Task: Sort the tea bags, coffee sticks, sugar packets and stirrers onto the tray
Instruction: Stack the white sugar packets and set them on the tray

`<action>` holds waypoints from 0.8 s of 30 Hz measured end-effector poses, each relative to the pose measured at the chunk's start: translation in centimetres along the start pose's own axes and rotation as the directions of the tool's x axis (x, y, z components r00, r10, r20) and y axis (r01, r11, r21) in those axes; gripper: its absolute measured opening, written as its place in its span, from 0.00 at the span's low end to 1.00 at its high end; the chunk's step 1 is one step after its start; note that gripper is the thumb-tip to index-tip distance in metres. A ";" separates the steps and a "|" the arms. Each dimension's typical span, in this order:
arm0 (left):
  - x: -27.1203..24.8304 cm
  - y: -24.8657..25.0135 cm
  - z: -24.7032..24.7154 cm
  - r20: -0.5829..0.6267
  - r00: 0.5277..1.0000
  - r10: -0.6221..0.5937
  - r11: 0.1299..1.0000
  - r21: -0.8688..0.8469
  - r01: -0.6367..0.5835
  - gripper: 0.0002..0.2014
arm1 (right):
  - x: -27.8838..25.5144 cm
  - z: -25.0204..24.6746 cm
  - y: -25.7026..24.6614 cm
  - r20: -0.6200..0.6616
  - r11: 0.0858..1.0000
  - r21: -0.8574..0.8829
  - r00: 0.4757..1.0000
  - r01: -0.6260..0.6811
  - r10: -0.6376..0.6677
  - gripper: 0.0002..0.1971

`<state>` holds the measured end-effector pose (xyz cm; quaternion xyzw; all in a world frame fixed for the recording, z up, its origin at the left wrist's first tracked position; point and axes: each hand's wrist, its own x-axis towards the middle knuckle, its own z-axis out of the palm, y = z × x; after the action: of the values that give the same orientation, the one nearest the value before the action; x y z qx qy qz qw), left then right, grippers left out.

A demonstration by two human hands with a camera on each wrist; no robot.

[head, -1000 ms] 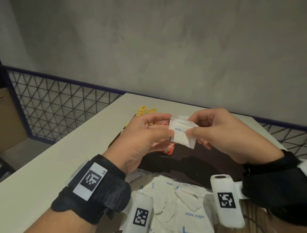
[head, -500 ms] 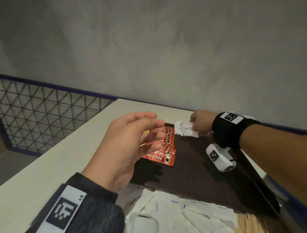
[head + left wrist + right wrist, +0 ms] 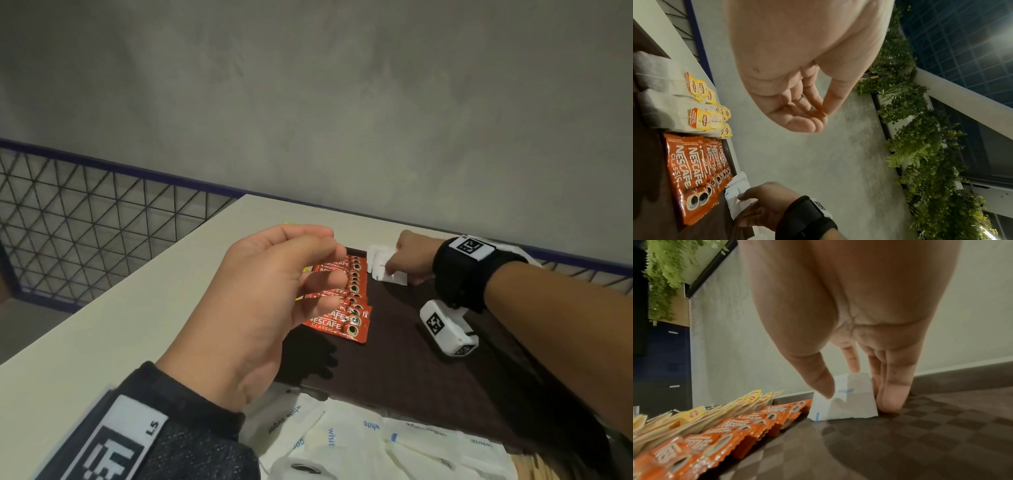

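Note:
A dark brown tray [image 3: 394, 359] lies on the white table. Red Nescafe coffee sticks [image 3: 346, 308] are fanned in a row on its left part. Lipton tea bags [image 3: 701, 104] lie beyond them. My right hand [image 3: 394, 270] reaches to the tray's far edge and pinches a small stack of white sugar packets [image 3: 851, 408] between thumb and fingers, their lower edge on the tray. My left hand [image 3: 325, 260] hovers above the coffee sticks with loosely curled fingers, holding nothing.
Loose white sugar packets [image 3: 359, 442] lie in a pile just off the tray's near edge, with pale wooden stirrers [image 3: 524, 467] at the bottom right. A grey wall stands behind the table. A wire mesh fence [image 3: 85, 219] runs to the left.
My right hand has carried the sugar packets from in front of me to the tray's far edge and lowered them. My left hand has let go of them and stays above the coffee sticks.

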<state>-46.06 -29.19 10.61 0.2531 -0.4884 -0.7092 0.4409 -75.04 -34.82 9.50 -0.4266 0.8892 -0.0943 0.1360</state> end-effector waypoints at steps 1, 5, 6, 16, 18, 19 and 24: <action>0.0 -0.1 0.0 -0.006 1.000 -0.001 1.000 0.007 0.001 0.03 | -0.1 0.0 -0.1 0.005 1.000 -0.005 1.000 -0.006 0.006 0.28; 0.1 -0.3 0.1 0.001 1.000 -0.012 1.000 0.019 0.012 0.02 | -0.2 0.4 -0.3 -0.006 0.996 -0.085 1.000 -0.011 0.011 0.38; 0.1 -0.3 0.1 0.004 1.000 -0.014 1.000 0.020 0.013 0.02 | 0.0 0.6 -0.4 -0.014 0.996 -0.089 1.000 -0.010 0.009 0.40; 0.2 -0.1 0.1 0.008 1.000 -0.007 0.999 0.041 0.006 0.02 | 0.5 0.8 -1.1 -0.048 0.983 -0.182 0.998 0.034 -0.043 0.42; 0.2 0.0 0.0 0.006 1.000 -0.006 0.998 0.063 0.006 0.01 | -0.6 0.0 -1.4 -0.056 0.961 -0.271 0.996 0.057 -0.075 0.41; 0.3 0.0 -0.1 0.001 1.000 -0.006 0.997 0.071 0.006 0.01 | -1.5 -0.6 -1.6 -0.072 0.942 -0.326 0.992 0.079 -0.108 0.39; 0.5 0.5 -0.6 -0.018 1.000 -0.019 0.996 0.091 0.020 0.04 | -9.6 -3.4 -3.4 0.076 0.925 -0.187 0.944 0.331 -0.322 0.20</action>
<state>-45.63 -29.99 10.86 0.2837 -0.5141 -0.6882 0.4260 -67.84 -29.19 15.21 -0.5820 0.8074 -0.0179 0.0948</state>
